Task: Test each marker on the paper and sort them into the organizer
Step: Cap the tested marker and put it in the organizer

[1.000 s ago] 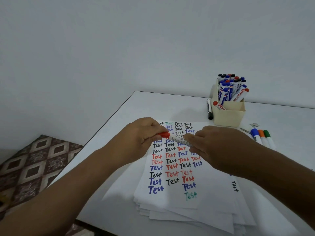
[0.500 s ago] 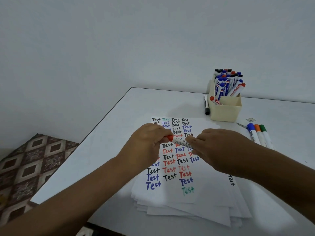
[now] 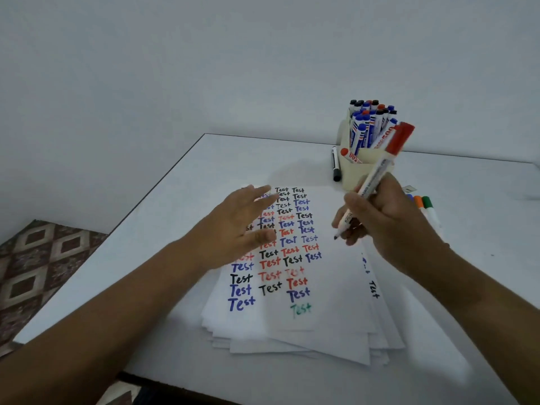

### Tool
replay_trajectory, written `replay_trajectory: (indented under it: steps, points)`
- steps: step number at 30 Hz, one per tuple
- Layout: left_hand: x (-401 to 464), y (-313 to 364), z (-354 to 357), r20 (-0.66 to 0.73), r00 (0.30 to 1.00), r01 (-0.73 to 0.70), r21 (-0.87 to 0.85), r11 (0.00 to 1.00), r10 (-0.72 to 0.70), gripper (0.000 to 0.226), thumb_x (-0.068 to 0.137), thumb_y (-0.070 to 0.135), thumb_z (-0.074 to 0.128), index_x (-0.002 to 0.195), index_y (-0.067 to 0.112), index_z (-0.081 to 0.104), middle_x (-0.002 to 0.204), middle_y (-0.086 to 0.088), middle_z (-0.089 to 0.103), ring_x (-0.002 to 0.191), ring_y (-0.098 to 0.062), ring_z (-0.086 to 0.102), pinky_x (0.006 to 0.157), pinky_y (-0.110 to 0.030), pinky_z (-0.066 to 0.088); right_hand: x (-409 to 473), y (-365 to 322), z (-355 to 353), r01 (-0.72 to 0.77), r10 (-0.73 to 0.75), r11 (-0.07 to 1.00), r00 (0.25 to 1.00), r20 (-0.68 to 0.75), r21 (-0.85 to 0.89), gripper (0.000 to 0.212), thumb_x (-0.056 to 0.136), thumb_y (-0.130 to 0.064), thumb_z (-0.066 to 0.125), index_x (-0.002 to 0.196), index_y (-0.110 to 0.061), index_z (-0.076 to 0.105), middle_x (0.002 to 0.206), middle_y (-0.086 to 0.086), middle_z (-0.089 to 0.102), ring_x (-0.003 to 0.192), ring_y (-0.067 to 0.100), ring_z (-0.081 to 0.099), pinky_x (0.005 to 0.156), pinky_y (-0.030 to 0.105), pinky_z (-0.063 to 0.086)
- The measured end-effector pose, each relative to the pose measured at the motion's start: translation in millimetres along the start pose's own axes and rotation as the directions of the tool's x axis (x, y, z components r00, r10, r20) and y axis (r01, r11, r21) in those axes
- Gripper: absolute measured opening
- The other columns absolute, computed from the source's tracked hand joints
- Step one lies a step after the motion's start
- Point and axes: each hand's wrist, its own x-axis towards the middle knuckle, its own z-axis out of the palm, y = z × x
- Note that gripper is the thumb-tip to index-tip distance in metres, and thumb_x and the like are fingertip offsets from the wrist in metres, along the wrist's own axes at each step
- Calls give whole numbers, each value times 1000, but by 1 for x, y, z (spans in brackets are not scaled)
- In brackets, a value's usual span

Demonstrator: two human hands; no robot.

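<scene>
1. Centre right: our right hand (image 3: 388, 217) grips the marker (image 3: 371, 185), tip down, cap posted, ready to write.
2. Centre: our left hand (image 3: 233, 229), fingers spread, steadies the paper (image 3: 321, 287).
3. Upper right: organizer (image 3: 355, 176) awaits.

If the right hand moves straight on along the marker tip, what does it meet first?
Probably the top paper sheet: the marker in the right hand points down-left at its blank margin, though height above it is unclear.

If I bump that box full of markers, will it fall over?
Maybe. The box is small and narrow, and its markers stick up well above the rim, so it looks top-heavy. It probably feels light and would slide or tip on the smooth table.
</scene>
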Motion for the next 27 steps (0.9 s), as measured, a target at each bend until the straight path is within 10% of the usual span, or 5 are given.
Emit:
replay_trajectory:
  steps: [5, 27]
  points:
    - [5, -10, 17, 246, 963, 25, 324, 946, -110, 91, 80, 91, 10, 157, 44, -1, 166, 3, -17, 152, -19, -19, 123, -49, -1, -14, 30, 19, -178, 198, 898, 980, -7, 403, 30, 94, -3, 65, 111, -13, 42, 97, 17, 74, 90, 32, 74, 75, 34, 62]
    - [11, -18, 25, 240, 963, 28, 352, 935, -119, 92, 77, 96, 8, 154, 49, -6, 167, 5, -9, 154, -18, -7, 123, -52, 2, -22, 49, 31, -18, 23, 996, 998, 52, -93, 20, 80, -26, 84, 82, -17, 66, 72, -3, 66, 71, 18, 62, 66, 26, 55]
